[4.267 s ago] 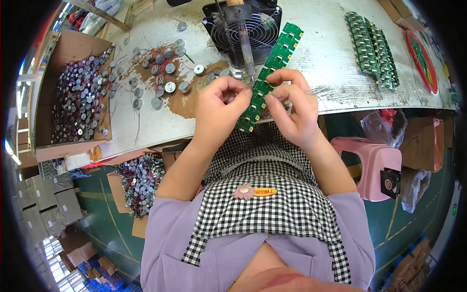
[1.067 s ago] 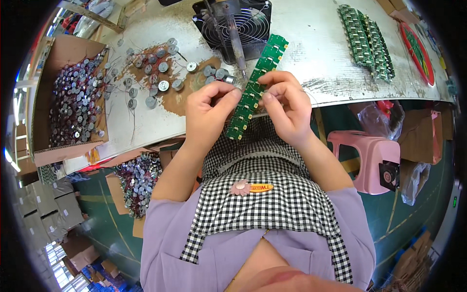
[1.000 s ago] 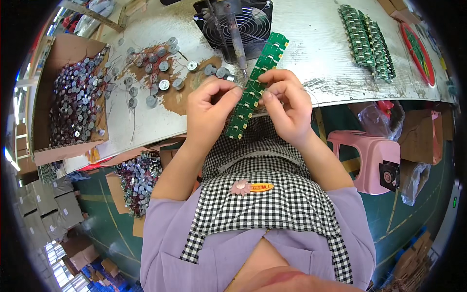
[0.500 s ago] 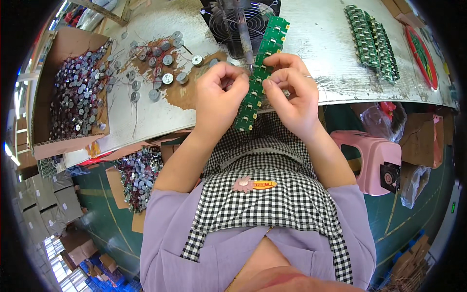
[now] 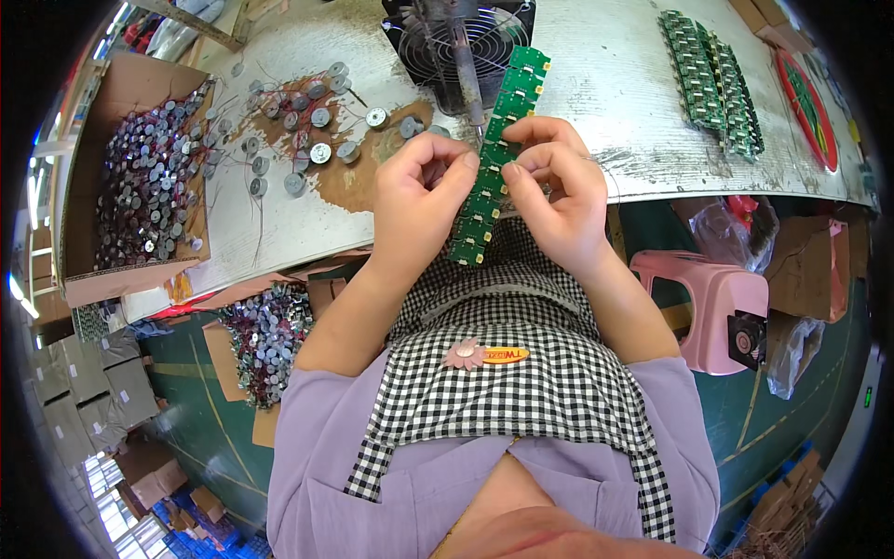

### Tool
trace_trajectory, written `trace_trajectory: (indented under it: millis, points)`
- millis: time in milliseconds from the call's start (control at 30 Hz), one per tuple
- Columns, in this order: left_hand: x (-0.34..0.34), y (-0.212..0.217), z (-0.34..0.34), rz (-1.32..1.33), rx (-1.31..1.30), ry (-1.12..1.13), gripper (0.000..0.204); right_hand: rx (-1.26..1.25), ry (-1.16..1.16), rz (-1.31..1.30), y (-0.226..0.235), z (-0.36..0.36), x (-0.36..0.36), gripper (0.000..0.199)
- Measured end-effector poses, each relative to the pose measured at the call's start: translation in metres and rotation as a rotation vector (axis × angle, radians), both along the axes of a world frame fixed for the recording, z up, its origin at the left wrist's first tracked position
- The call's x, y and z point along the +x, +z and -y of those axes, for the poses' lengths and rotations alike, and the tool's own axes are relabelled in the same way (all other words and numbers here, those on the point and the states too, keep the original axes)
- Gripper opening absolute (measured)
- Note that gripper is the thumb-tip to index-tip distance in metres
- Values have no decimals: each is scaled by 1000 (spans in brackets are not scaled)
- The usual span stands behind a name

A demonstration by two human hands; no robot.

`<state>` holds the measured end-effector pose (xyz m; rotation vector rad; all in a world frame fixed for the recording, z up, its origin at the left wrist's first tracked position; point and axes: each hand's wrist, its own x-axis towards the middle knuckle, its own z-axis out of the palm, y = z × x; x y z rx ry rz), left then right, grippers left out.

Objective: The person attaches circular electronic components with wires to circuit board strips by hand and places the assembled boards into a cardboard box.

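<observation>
A long green circuit board strip (image 5: 486, 186) with small white and yellow parts slants between my hands over the table's front edge. My right hand (image 5: 563, 191) pinches its right edge between thumb and fingers. At the board's left edge, my left hand (image 5: 419, 196) is closed in a pinch; what its fingertips hold is hidden. A soldering iron (image 5: 468, 79) points down from above, its tip beside the strip's left edge near my fingers. Left of my left hand, several small round metal motors (image 5: 321, 117) with thin wires lie on the table.
A fan (image 5: 498, 42) stands behind the iron. On the left is a cardboard box (image 5: 130, 282) full of wired motors, with another heap (image 5: 270, 345) below the table. Stacked green boards (image 5: 694, 79) and a red oval tray (image 5: 808, 107) lie right, above a pink stool (image 5: 698, 279).
The strip has shifted slightly toward me, away from the fan. Both hands have dropped a little with it, still pinched, and the iron's tip now sits higher along the strip.
</observation>
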<state>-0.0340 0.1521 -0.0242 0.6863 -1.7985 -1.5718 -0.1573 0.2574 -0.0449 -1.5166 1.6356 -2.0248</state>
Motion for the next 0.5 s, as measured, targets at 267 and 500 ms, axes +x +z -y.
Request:
trace_trajectory:
  millis: [267, 500]
  points:
    - [-9, 2, 7, -35, 14, 3, 8, 25, -8, -46, 8, 5, -3, 6]
    - [-5, 2, 8, 28, -24, -4, 8, 11, 11, -12, 3, 3, 1, 7]
